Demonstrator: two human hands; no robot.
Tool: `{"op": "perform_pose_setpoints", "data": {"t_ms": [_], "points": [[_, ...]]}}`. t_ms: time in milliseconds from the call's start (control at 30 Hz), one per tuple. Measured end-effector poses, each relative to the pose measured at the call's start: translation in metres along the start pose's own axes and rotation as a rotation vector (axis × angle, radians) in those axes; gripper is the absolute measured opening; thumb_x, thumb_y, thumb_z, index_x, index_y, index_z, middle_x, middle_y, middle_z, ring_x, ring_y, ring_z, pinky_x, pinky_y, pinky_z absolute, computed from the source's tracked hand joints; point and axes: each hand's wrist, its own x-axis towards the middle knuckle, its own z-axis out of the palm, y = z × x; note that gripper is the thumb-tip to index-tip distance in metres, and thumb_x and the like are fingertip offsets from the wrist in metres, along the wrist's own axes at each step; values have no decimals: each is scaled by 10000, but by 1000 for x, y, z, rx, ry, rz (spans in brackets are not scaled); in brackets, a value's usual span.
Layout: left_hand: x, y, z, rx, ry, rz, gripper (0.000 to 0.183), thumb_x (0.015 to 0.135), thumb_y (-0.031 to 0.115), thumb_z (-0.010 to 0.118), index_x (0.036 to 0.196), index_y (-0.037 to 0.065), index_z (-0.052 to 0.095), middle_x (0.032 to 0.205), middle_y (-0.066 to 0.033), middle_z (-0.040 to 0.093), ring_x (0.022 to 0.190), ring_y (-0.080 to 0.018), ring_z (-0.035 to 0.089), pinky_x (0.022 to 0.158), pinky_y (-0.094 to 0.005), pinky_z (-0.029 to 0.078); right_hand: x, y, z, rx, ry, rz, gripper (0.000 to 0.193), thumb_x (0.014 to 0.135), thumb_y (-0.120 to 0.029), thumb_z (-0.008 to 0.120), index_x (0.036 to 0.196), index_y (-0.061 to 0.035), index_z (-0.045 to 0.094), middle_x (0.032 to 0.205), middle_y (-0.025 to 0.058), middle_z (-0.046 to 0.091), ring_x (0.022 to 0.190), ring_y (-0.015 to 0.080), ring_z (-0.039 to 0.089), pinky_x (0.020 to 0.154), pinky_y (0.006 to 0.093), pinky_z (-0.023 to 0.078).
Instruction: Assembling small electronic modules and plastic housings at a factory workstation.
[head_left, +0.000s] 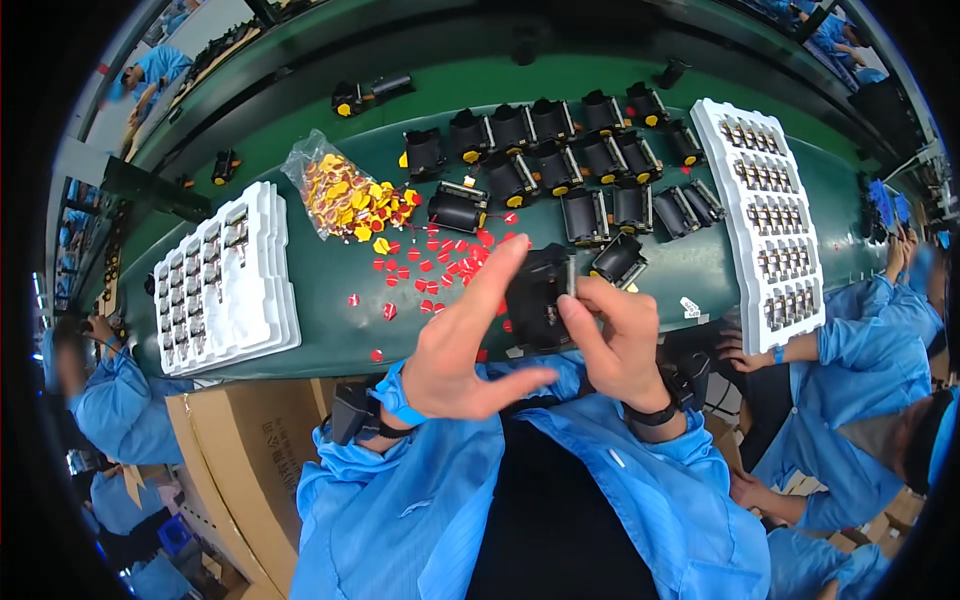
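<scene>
In front of my chest, my right hand [622,335] grips a black plastic housing [532,305] by its right side, with the thumb on a metal-edged strip. My left hand [455,350] is beside the housing's left side, index finger stretched up and thumb spread out, holding nothing. Beyond it, many small red pieces [462,268] lie scattered on the green table. A clear plastic bag [325,175] spills yellow and red pieces. Rows of similar black housings [510,180] stand farther back, several with yellow pieces on them.
White trays [250,320] of small metal parts are stacked at the left; another white tray [740,205] stands at the right. A cardboard box [240,450] is below the table's left edge. A co-worker in blue [850,400] sits close on the right, a hand at the right tray.
</scene>
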Motion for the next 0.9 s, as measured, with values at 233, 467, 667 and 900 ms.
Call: {"op": "perform_pose_setpoints", "data": {"t_ms": [233,467,667,900], "points": [[5,-6,1,28,35,-147,491,860,73,711,1311,-29,545,1063,-203,683,878,-300,723,761,-344,555,-2,-1,3,-86,-80,-169,194,904,36,620,1090,89,629,701,157,598,573,301,598,517,378,435],[-1,-4,5,5,87,-159,403,850,20,689,1237,-29,586,935,-177,695,817,-284,726,713,-344,546,-6,-4,5,-77,-113,-154,214,889,63,619,1094,121,603,719,177,591,594,326,595,539,390,445],[-5,-2,4,12,124,-191,353,826,-6,682,1173,-24,619,901,-158,698,781,-248,721,687,-312,539,-7,-19,12,-319,-154,-218,249,848,69,643,1090,116,605,756,173,597,614,300,586,548,392,456],[-8,3,3,58,223,-129,297,787,-4,718,1077,-11,659,840,-149,692,715,-225,710,616,-303,519,0,-24,7,-244,-176,-229,197,832,58,658,1020,106,631,773,168,605,614,290,582,543,368,459]]}}
